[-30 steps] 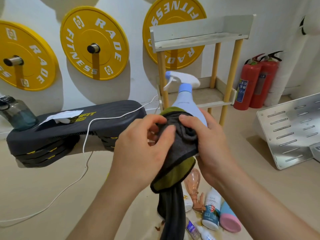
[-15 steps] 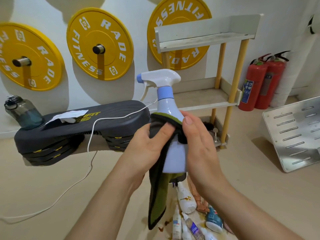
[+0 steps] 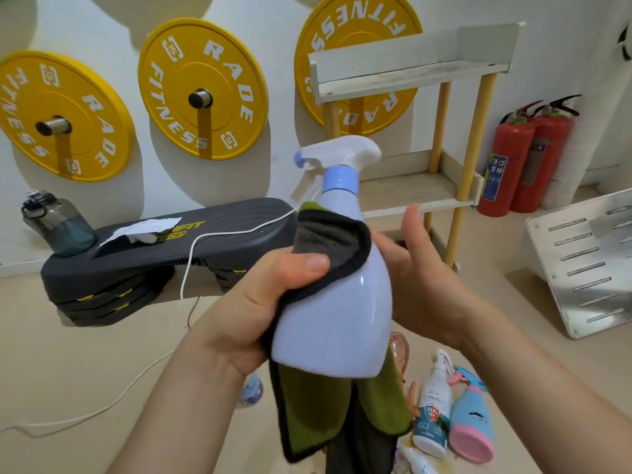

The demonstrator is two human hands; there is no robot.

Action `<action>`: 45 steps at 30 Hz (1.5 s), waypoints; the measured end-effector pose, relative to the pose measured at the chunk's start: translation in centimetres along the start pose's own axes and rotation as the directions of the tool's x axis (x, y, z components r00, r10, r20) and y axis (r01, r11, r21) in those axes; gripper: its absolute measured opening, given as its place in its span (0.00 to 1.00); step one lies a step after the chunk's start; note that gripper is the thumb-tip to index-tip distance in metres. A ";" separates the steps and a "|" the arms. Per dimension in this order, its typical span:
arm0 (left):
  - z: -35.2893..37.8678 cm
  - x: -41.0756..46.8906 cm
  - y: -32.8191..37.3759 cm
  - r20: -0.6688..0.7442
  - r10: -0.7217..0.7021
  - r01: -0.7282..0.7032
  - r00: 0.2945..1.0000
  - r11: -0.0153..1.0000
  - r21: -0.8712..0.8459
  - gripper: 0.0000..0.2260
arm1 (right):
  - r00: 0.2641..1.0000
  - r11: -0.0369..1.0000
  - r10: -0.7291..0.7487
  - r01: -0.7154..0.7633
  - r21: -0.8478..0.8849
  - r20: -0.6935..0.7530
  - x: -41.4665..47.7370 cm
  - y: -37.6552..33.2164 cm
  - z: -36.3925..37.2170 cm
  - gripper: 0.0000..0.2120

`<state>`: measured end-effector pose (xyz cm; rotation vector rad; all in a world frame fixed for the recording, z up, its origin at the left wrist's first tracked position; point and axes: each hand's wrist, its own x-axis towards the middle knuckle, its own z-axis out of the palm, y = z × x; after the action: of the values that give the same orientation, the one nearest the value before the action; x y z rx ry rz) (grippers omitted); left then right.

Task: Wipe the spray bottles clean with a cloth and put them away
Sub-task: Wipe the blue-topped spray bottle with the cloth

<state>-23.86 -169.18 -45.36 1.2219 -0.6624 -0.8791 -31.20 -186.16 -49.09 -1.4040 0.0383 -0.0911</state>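
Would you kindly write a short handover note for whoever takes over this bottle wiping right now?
Left hand grips the lilac spray bottle through the grey-green cloth, upright. Right hand open behind it; contact unclear.
Done: this bottle is mid-wipe.
Left: finish it, put it away, probably on the shelf rack, then the white spray bottle, the pink-and-blue spray bottle and others lying on the floor.
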 end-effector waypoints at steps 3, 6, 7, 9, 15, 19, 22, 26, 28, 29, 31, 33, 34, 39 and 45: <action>0.6 -0.3 0.7 -0.038 -0.080 0.077 0.996 0.994 -0.077 0.14 | 0.997 0.992 0.029 -0.020 -0.124 0.075 -0.6 -0.1 -0.3 0.29; -0.7 0.0 0.6 -0.147 -0.068 0.067 0.987 0.998 -0.016 0.01 | 0.998 0.967 -0.050 0.037 -0.252 -0.047 -0.9 -1.5 0.2 0.18; -1.2 0.3 0.5 -0.183 -0.066 0.077 0.981 0.996 0.053 0.04 | 0.994 0.974 -0.035 0.010 -0.228 -0.104 -1.0 -1.9 0.1 0.22; -2.2 1.1 -0.2 -0.220 0.009 0.046 0.975 0.969 0.244 0.15 | 0.992 0.974 0.007 -0.034 -0.222 -0.123 -1.2 -2.4 0.4 0.30; -0.1 1.7 -1.9 -0.196 0.356 -0.027 0.914 0.534 0.845 0.29 | 0.956 0.936 -0.026 -0.079 -0.343 -0.293 -0.6 -0.5 2.4 0.36; 0.0 1.6 -1.7 -0.184 0.331 -0.067 0.925 0.621 0.781 0.28 | 0.947 0.996 -0.003 -0.028 -0.091 -0.320 -0.4 0.1 1.5 0.28; -0.7 1.6 -1.6 -0.176 0.281 -0.157 0.943 0.846 0.510 0.29 | 0.975 0.995 0.058 -0.040 0.088 -0.213 -0.7 -0.3 1.0 0.26; -0.3 1.4 -1.9 -0.164 0.222 -0.148 0.961 0.916 0.373 0.28 | 0.947 0.974 0.025 0.049 0.223 -0.322 -0.5 -1.0 0.8 0.21; 0.1 1.4 -2.4 -0.190 0.166 -0.097 0.968 0.940 0.326 0.27 | 0.922 0.961 -0.013 0.119 0.251 -0.387 -0.5 -0.9 1.3 0.18; 0.4 1.6 -2.8 -0.230 0.164 -0.090 0.959 0.949 0.303 0.25 | 0.913 0.959 -0.031 0.142 0.245 -0.407 -0.4 -0.8 1.7 0.18; 1.2 1.9 -3.4 -0.309 0.215 -0.125 0.926 0.950 0.285 0.21 | 0.901 0.945 -0.043 0.177 0.274 -0.432 -0.2 0.1 2.5 0.20; 1.6 2.2 -3.7 -0.367 0.274 -0.161 0.889 0.937 0.311 0.18 | 0.914 0.915 -0.030 0.189 0.357 -0.406 -0.1 0.9 3.2 0.23; 1.6 2.3 -3.7 -0.392 0.307 -0.172 0.867 0.923 0.344 0.17 | 0.927 0.902 -0.026 0.184 0.391 -0.375 -0.1 1.2 3.5 0.23; 0.0 2.8 -3.2 -0.477 0.383 -0.222 0.791 0.907 0.359 0.07 | 0.965 0.888 -0.026 0.142 0.437 -0.260 -0.2 2.3 4.1 0.28; -0.6 3.3 -3.8 -0.463 0.330 -0.248 0.823 0.941 0.231 0.20 | 0.926 0.930 -0.119 0.230 0.285 -0.358 -0.4 1.1 3.3 0.23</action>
<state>-22.46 -172.03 -49.27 1.3788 -0.4841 -0.2325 -31.26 -182.74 -49.60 -1.0470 0.1721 -0.4697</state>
